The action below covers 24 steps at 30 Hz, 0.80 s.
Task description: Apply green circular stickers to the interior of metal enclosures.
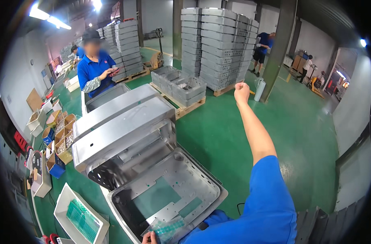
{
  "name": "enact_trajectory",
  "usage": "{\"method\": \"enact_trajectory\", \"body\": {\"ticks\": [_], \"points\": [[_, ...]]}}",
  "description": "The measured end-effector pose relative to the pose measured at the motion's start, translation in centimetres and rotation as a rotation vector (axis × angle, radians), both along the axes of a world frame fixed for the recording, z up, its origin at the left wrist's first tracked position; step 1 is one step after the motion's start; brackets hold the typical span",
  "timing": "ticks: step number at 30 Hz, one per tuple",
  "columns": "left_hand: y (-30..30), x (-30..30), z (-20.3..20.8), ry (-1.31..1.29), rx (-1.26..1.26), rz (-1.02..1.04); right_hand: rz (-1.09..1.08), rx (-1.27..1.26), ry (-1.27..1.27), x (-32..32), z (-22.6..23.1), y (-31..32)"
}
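At the lower edge my left hand [149, 238] pinches a clear sheet with round green stickers [169, 228]. The sheet lies over the near rim of an open grey metal housing [206, 185], which has rectangular cutouts in its bottom. My right arm reaches far out to the right. My right hand [242, 92] is raised over the floor with its fingers closed; anything in them is too small to make out. Beyond the open housing, more metal housings [128, 126] stand on edge in a row. Small green dots show on some of them.
A white bin [62, 200] of green sticker sheets [80, 219] stands at left, near boxes of small parts [65, 134]. A co-worker in blue [94, 67] stands behind the housings. Stacked housings [218, 49] rise on pallets near a pillar [279, 53].
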<state>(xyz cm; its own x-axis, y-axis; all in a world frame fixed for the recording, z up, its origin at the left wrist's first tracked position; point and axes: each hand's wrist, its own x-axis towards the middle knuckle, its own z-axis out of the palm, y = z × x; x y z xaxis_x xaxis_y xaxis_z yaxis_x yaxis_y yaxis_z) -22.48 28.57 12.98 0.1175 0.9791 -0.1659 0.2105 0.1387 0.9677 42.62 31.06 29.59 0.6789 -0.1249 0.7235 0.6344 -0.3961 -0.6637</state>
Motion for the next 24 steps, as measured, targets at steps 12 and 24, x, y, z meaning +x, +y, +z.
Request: {"method": "enact_trajectory", "body": {"ticks": [12,24], "points": [[0.2,-0.2,-1.6,0.094,0.066,0.134,1.353,-0.164,0.652,-27.4,-12.6,4.9],[-6.0,-1.1,1.3,-0.218,0.071,-0.024,1.501,-1.206,0.949,-39.2,-27.8,4.3]]}}
